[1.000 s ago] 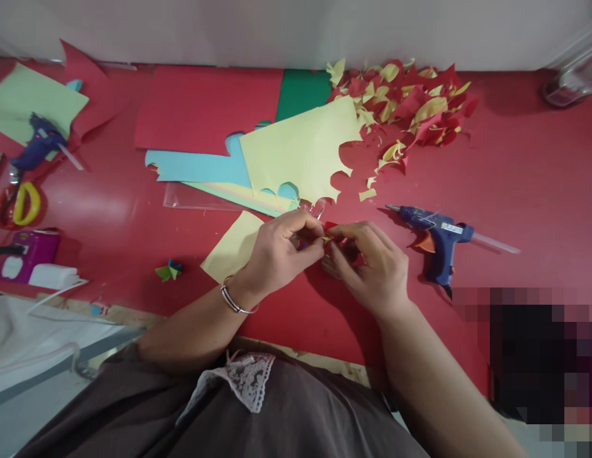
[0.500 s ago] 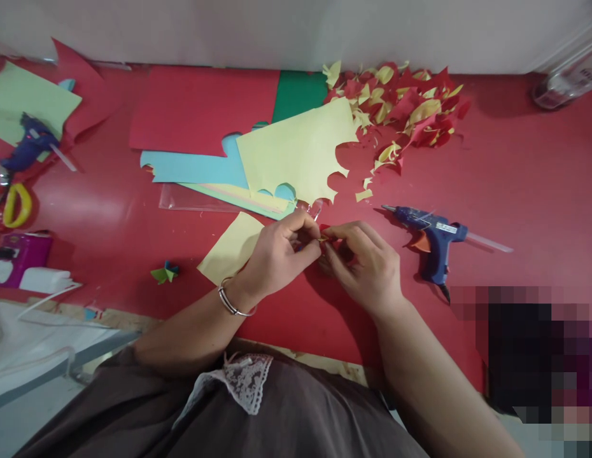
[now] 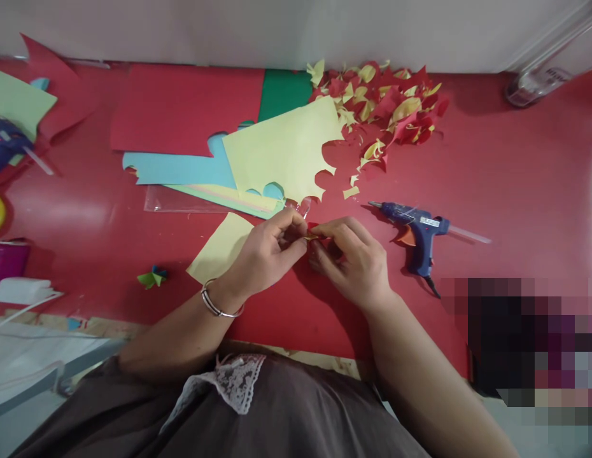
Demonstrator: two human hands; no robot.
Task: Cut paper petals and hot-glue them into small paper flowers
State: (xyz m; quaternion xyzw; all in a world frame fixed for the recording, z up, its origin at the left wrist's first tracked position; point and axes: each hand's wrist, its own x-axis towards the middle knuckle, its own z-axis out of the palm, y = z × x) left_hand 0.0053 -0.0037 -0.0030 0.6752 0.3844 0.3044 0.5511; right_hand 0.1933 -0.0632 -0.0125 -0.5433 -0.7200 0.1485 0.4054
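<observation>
Fingertips of my left hand (image 3: 275, 254) and my right hand (image 3: 356, 261) meet over the red table, both pinching a small red and yellow paper piece (image 3: 315, 235). Fingers cover much of that piece. Just beyond my hands lies a pale yellow sheet (image 3: 281, 152) with scalloped cut edges. A smaller yellow sheet (image 3: 219, 248) is partly beneath my left wrist. Left of it sits a small green and blue folded paper shape (image 3: 153, 277). To the right of my right hand a blue glue gun (image 3: 422, 238) lies on its side.
Red and yellow scraps (image 3: 386, 102) are heaped at the back, beside a red sheet (image 3: 186, 108). A clear bottle (image 3: 535, 86) lies back right. Another glue gun (image 3: 7, 143) and a purple box (image 3: 8, 264) are at the left edge.
The whole view has shifted, so things on the table appear further left. Both hands keep their pinch, and slightly more of the red and yellow piece shows between them.
</observation>
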